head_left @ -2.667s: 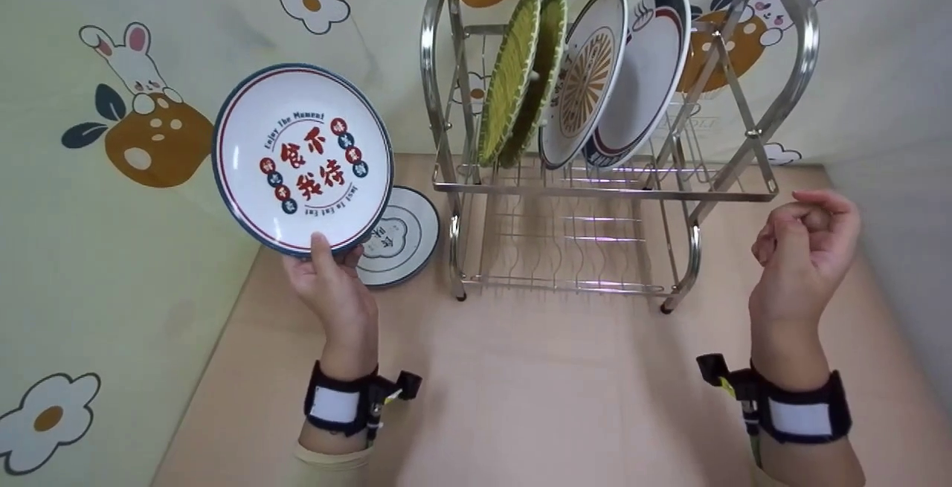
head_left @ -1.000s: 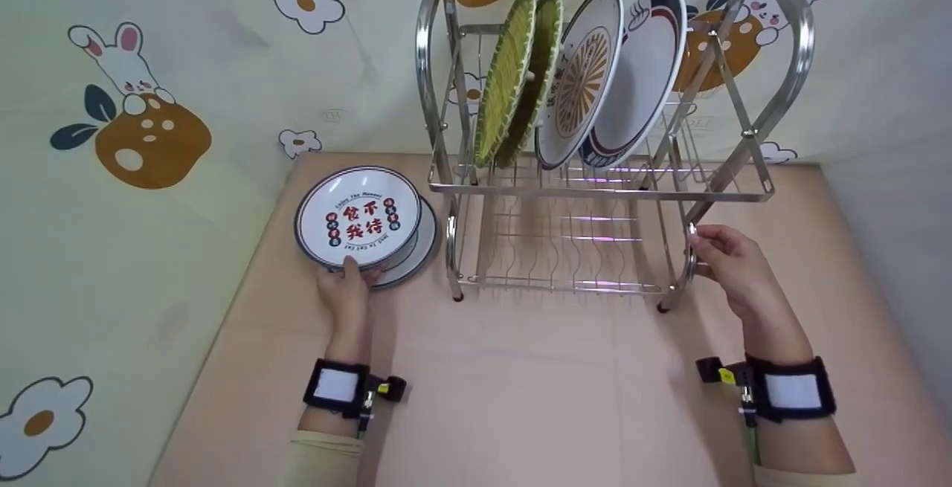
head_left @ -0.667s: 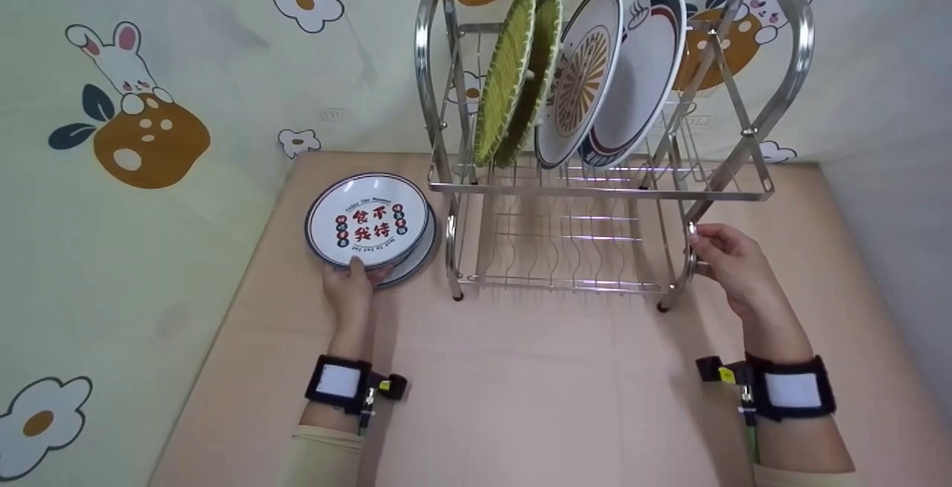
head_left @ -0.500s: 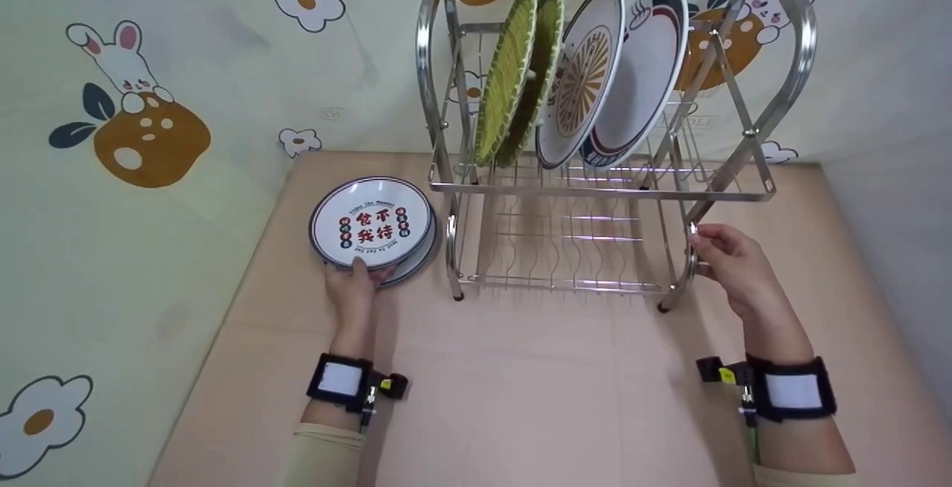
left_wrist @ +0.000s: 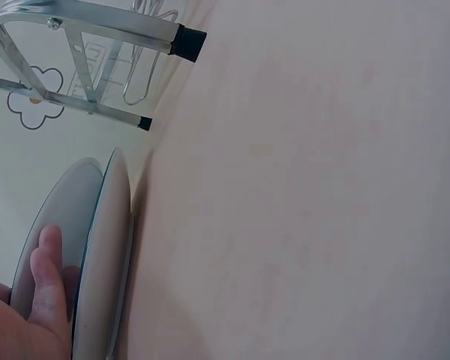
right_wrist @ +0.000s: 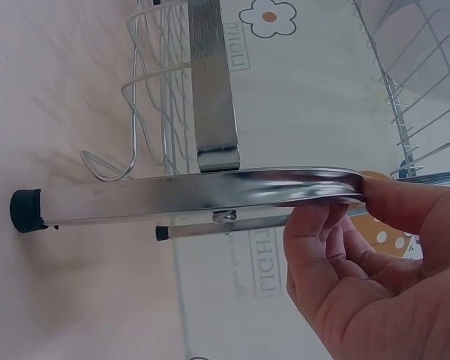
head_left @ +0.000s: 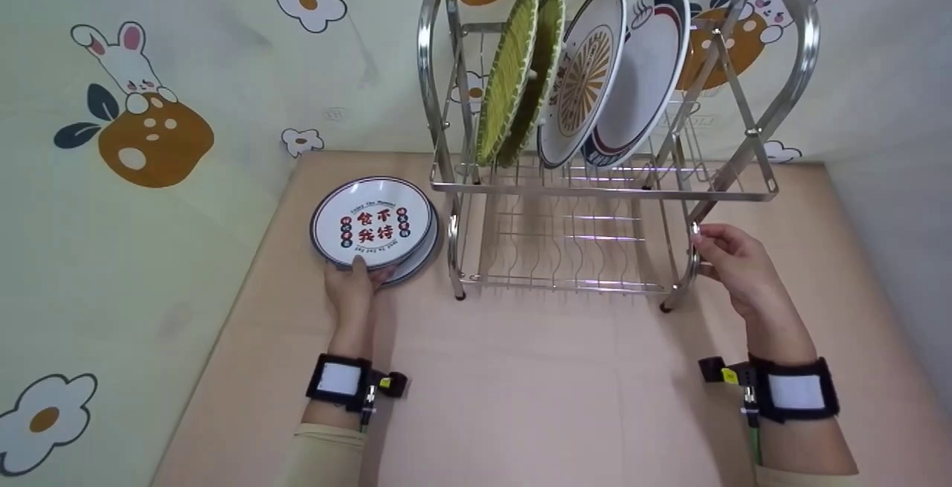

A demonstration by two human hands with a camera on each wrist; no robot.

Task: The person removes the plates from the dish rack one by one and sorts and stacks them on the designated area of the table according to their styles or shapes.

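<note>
My left hand (head_left: 351,295) holds a white, blue-rimmed plate (head_left: 374,223) with red characters, thumb over its near rim and fingers underneath. Directly below it lies another white plate (head_left: 420,260), mostly covered. In the left wrist view the fingers (left_wrist: 49,289) are against the underside of the held plate (left_wrist: 73,199), close beside the lower dish (left_wrist: 109,255); I cannot tell whether they touch. My right hand (head_left: 744,275) pinches the right side frame of the metal dish rack (head_left: 602,193); the right wrist view shows thumb and fingers on its curved tube (right_wrist: 307,186).
On the rack's upper tier stand two green leaf-like plates (head_left: 509,78), a plate with a brown sunburst (head_left: 582,85) and a white plate with a dark-patterned rim (head_left: 643,78). A printed cloth (head_left: 245,48) hangs behind the table (head_left: 520,398).
My left hand has lowered the plate from a raised, tilted pose and moved it right, over the other plate. My right hand has gone from beside the rack to its frame.
</note>
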